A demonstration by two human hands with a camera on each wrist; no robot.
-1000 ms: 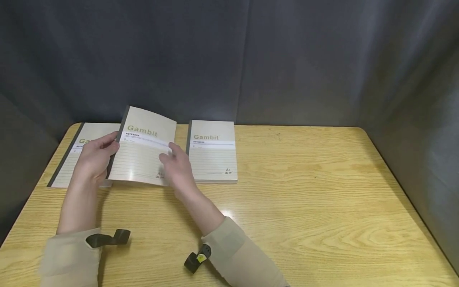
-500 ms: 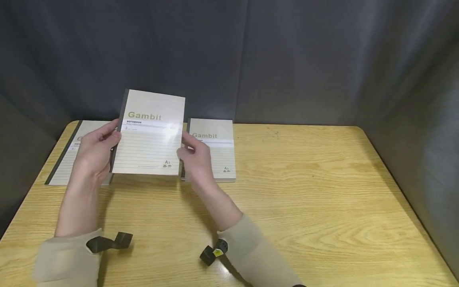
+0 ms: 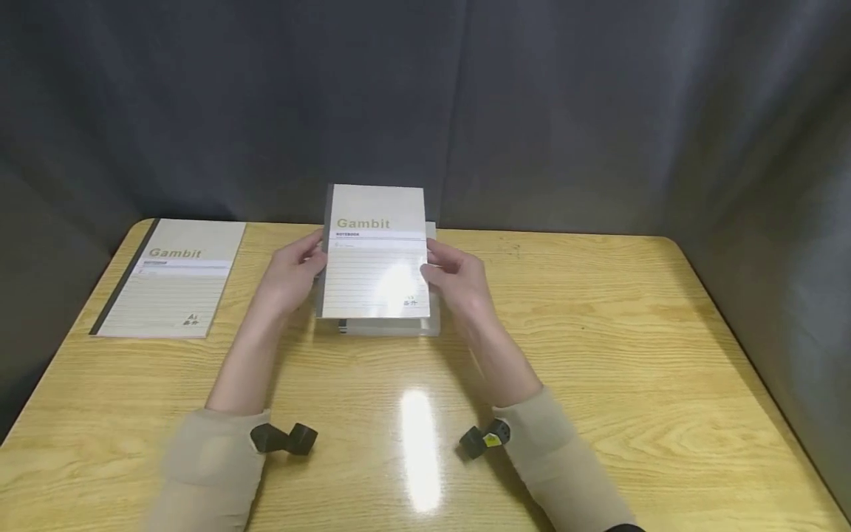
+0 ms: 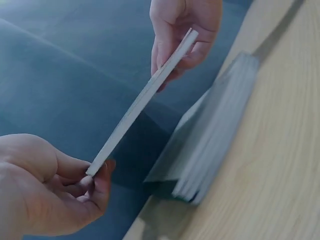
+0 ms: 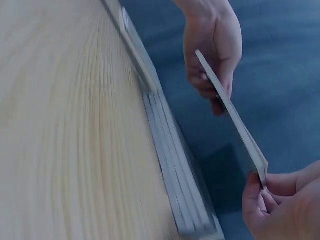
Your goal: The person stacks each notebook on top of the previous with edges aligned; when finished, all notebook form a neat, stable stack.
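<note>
Both hands hold one pale Gambit notebook point(image 3: 375, 255) above the table. My left hand point(image 3: 289, 275) pinches its dark spine edge, thumb on the cover. On the opposite edge, my right hand point(image 3: 463, 284) grips it between thumb and fingers. Beneath it lies a stack of notebooks point(image 3: 392, 327), mostly hidden in the head view. Both wrist views show the held notebook point(image 4: 140, 102) edge-on, apart from the stack point(image 5: 175, 170), whose several layered edges are visible. Another Gambit notebook point(image 3: 169, 284) lies face up at the table's left.
The wooden table point(image 3: 598, 355) extends to the right of the stack. A dark curtain point(image 3: 565, 111) hangs behind the table's back edge and along its sides. Small black wrist devices point(image 3: 286, 439) sit on the sleeves.
The notebook has been lifted from near the left notebook and carried right, over the stack. The right hand has shifted to its right edge, and the left hand has moved right with it.
</note>
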